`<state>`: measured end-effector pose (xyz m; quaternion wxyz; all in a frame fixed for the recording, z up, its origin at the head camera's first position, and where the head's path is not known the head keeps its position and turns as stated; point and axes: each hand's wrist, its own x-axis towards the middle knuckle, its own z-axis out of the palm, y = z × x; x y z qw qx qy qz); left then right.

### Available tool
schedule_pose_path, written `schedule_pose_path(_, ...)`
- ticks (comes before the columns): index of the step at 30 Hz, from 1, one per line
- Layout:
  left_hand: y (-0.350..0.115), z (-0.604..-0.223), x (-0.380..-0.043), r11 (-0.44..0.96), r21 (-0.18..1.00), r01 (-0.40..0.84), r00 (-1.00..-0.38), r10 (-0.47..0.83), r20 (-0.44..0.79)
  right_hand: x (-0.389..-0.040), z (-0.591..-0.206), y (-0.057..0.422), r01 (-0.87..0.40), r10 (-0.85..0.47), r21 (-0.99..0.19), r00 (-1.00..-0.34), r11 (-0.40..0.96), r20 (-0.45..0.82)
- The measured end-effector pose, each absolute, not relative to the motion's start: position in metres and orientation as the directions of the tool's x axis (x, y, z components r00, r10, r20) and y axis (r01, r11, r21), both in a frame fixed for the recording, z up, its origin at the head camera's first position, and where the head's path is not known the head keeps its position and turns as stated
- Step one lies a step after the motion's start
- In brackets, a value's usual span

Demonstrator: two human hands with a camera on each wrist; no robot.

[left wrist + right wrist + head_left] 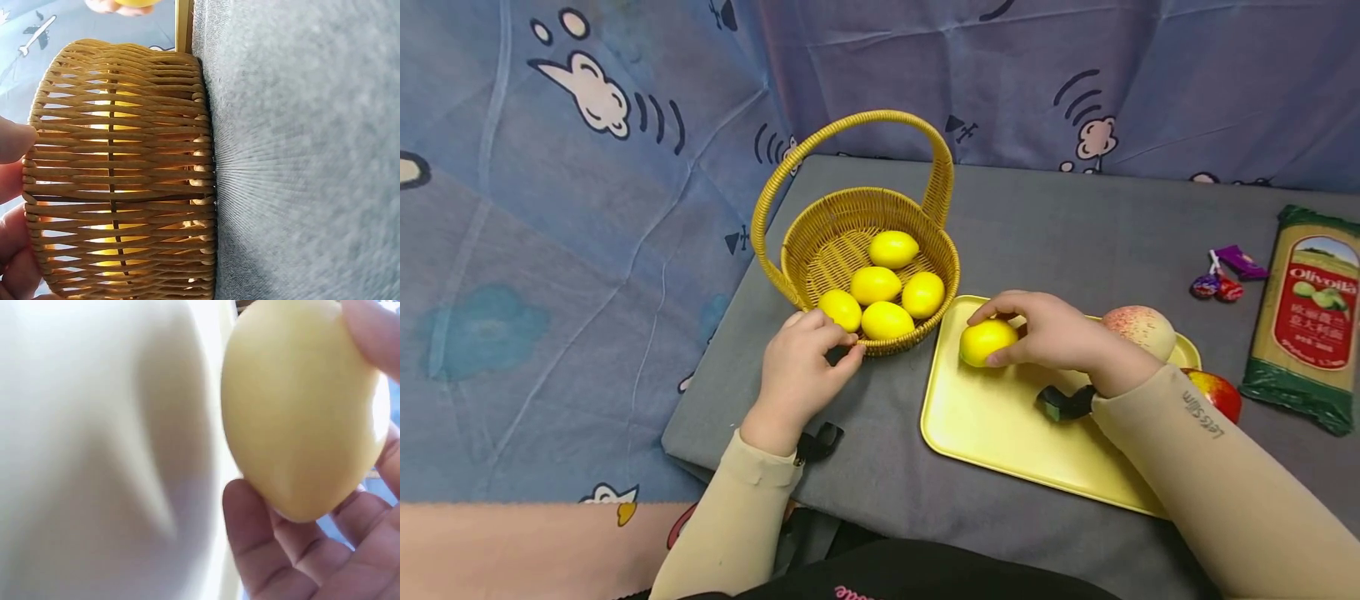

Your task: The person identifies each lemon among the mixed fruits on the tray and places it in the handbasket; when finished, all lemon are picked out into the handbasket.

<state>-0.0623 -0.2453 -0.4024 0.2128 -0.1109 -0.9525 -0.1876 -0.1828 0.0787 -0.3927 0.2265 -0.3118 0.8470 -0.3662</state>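
My right hand grips a yellow lemon between thumb and fingers, over the left part of a yellow tray. The right wrist view has the same lemon up close, with fingers curled round it; whether it touches the tray I cannot tell. With thumb and fingers, my left hand pinches the near rim of a woven basket. Several lemons lie inside that basket. From the left wrist, the basket's slatted side shows yellow through its gaps, and fingertips rest at its rim.
A peach lies on the tray's far right, and a red-yellow fruit, partly behind the sleeve, is at its right edge. Farther right are wrapped candies and an Olivoilà package. The basket's tall handle arches above it.
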Motion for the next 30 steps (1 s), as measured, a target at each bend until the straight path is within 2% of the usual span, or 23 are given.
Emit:
schedule_pose_path(8,-0.248,-0.403,-0.061,0.907,0.307,0.289,-0.881,0.126,0.456,-0.183,-0.365,0.071,-0.338,-0.743,-0.861,-0.665,0.379,-0.067)
schedule_pose_path(13,-0.25,-0.402,-0.061,0.909,0.302,0.286,-0.882,0.127,0.453,-0.185,-0.348,0.052,-0.283,-0.709,-0.9,-0.704,0.333,-0.041)
schedule_pose_path(24,-0.251,-0.403,-0.063,0.902,0.307,0.304,-0.874,0.136,0.466,-0.212,-0.33,-0.014,-0.259,-0.641,-0.891,-0.767,0.373,-0.045)
schedule_pose_path(30,-0.25,-0.403,-0.064,0.897,0.309,0.315,-0.874,0.147,0.464,-0.233,-0.336,-0.038,-0.274,-0.633,-0.827,-0.764,0.49,-0.122)
